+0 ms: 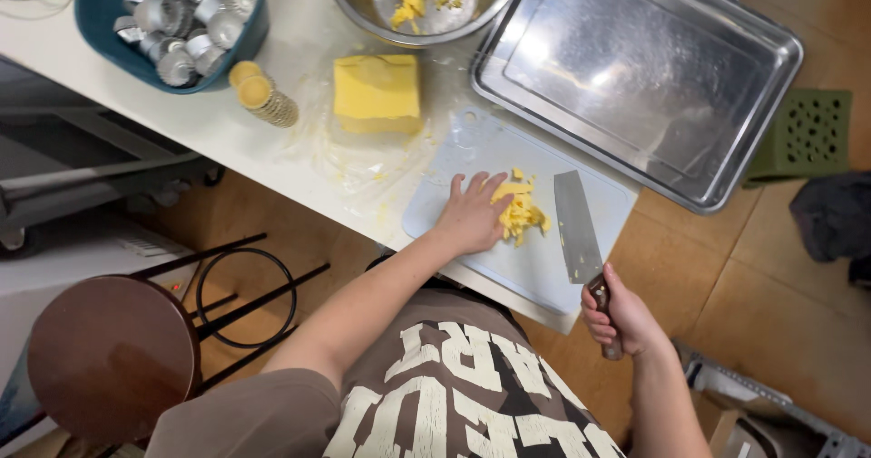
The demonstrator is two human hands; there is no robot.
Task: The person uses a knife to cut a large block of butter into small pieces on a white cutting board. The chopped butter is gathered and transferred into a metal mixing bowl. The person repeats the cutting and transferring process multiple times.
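Observation:
My left hand (470, 215) lies flat on a pale blue cutting board (472, 145), its fingers pressed against a small pile of chopped yellow pieces (524, 211). My right hand (621, 317) grips the wooden handle of a cleaver (575, 227), whose wide blade rests flat on the board to the right of the pile. A yellow block (376, 91) sits on clear wrap on the white table (118, 91) just beyond the board.
A large steel baking tray (635, 68) overhangs the table at the right. A steel bowl (363, 9) holds more yellow pieces. A teal tub (95, 9) holds several foil cups, with a stack of yellow-lined cups (263, 95) beside it. A brown stool (109, 354) stands at lower left.

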